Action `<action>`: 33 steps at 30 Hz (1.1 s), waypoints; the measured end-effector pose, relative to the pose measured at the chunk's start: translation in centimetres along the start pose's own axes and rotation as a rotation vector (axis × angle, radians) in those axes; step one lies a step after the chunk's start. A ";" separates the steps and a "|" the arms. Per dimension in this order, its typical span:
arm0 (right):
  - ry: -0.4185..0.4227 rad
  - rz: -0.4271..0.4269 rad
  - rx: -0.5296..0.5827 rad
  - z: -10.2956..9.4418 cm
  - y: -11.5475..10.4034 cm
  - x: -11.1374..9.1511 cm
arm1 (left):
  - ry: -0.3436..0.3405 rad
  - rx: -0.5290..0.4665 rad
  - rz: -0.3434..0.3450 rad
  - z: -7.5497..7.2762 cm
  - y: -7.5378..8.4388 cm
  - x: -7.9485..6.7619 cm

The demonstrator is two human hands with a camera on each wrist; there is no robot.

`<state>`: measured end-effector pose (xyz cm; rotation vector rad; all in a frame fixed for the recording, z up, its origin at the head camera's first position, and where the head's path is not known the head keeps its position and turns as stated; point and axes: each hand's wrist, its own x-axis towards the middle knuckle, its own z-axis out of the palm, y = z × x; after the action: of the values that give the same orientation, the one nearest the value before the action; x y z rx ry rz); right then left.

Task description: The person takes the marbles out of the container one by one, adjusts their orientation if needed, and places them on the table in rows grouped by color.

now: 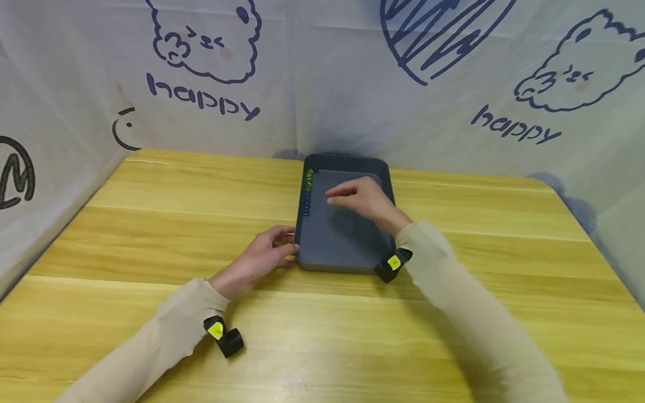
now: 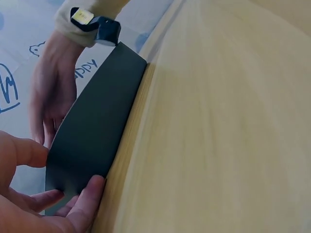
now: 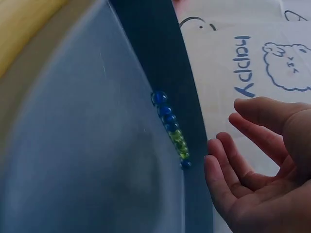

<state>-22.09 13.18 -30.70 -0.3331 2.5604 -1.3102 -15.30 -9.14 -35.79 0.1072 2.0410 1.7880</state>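
Note:
A dark grey rectangular tray [image 1: 347,258] lies on the table. Along the inside of its left wall runs a row of small shiny marbles, blue marbles [image 1: 306,204] nearer and green marbles [image 1: 309,180] farther off; the right wrist view also has a single blue marble [image 3: 185,164] beyond the green ones. My left hand [image 1: 262,254] rests its fingertips against the tray's near left corner, with its fingers [image 2: 90,199] on the outer wall. Above the tray hovers my right hand [image 1: 365,198], thumb and fingers apart in the right wrist view, nothing between them.
The tray stands on a wooden table [image 1: 312,336], near its back edge. White cloth [image 1: 332,112] with drawings hangs behind and at the sides. A small black camera [image 1: 229,338] sits on the left wrist, and another camera [image 1: 389,268] on the right.

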 end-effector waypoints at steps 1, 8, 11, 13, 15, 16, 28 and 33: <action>-0.007 0.015 0.002 0.3 -0.1 0.3 | -0.001 0.007 -0.005 -0.1 0.0 0.0; -0.045 0.080 0.034 0.9 -1.3 1.8 | -0.015 0.028 -0.004 -0.1 0.0 0.1; -0.040 0.079 0.028 1.0 -1.4 2.4 | -0.012 0.028 -0.003 -0.2 0.1 0.1; -0.043 0.078 0.017 1.2 -1.2 2.8 | -0.012 0.027 0.000 -0.2 0.0 0.0; -0.050 0.082 0.013 1.5 -0.9 3.2 | -0.014 0.027 0.002 -0.2 0.0 0.0; -0.055 0.087 0.012 1.6 -0.7 3.4 | -0.014 0.027 0.001 -0.2 0.0 -0.1; -0.111 0.112 -0.012 2.2 -0.4 5.4 | 0.006 0.039 -0.001 0.1 -0.2 -0.1; -0.102 0.125 -0.015 2.6 -0.3 5.7 | 0.003 0.043 0.002 0.1 -0.2 -0.1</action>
<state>-26.57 9.25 -32.61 -0.2316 2.4644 -1.1993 -15.18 -9.15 -35.99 0.1187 2.0830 1.7466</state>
